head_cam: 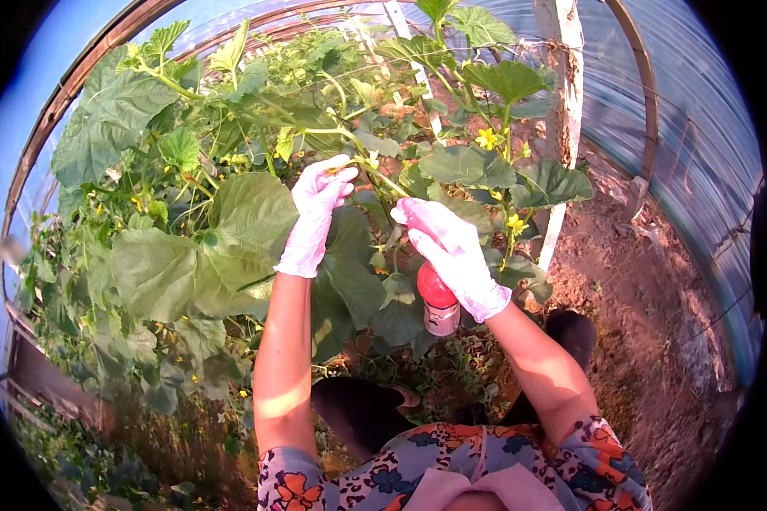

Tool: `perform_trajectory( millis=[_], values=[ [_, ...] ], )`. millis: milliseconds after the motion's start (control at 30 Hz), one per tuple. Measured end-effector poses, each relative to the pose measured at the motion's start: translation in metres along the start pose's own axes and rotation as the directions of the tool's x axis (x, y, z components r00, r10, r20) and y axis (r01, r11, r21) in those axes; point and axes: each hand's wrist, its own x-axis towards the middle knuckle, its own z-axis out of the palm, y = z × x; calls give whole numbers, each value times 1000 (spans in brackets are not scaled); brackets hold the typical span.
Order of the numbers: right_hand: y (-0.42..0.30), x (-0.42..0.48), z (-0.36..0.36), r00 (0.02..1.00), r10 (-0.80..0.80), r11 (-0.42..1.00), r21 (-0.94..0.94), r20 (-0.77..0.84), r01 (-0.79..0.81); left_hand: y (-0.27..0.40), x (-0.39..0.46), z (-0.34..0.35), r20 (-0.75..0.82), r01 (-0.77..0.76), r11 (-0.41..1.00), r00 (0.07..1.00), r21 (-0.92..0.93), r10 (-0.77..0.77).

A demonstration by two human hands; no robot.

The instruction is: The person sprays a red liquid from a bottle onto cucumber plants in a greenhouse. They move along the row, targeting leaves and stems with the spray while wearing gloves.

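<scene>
Both of my hands wear thin, pale pinkish gloves. My left hand [319, 198] is raised among the leaves, with thumb and fingers pinched at a small yellowish flower [372, 160] or its stalk on a green vine stem [388, 181]; the fingertips partly hide what they pinch. To its right, my right hand [450, 252] grips a small spray bottle [440, 313] with a red top and a label bearing writing. The bottle's pinkish-red spray head [422, 217] lies under my fingers and points toward the stem. A broad green leaf [243, 243] spreads left of my left wrist.
Dense cucurbit vines with yellow flowers [487, 138] fill the left and far side. A whitish post [561, 89] stands at right, with wires across. Bare soil [626, 306] runs beside the plastic greenhouse sheeting [697, 160]. A wooden arch [70, 89] curves at left.
</scene>
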Motion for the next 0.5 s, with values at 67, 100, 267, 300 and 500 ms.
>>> perform_trajectory(
  millis=[67, 100, 267, 300, 500],
  values=[
    [-2, 6, -9, 1000, 4, 1000, -11, 8, -4, -1, 2, 1, 2, -10, 1000, 1000, 11, 10],
    [-4, 10, -13, 1000, 20, 1000, 6, 19, -20, 0, 2, 3, -8, -6, 1000, 1000, 16, 6],
    [1, 26, -36, 997, -68, 990, -119, 40, 72, -1, 9, 8, 11, -33, 997, 999, -68, 34],
    [2, 27, -39, 998, -54, 993, -106, 17, 55, -4, 10, 9, 22, -56, 993, 998, -102, 59],
    [20, 43, -64, 994, -101, 974, -206, -35, 91, -20, 17, 9, 3, -34, 999, 999, 9, 34]
  ],
)
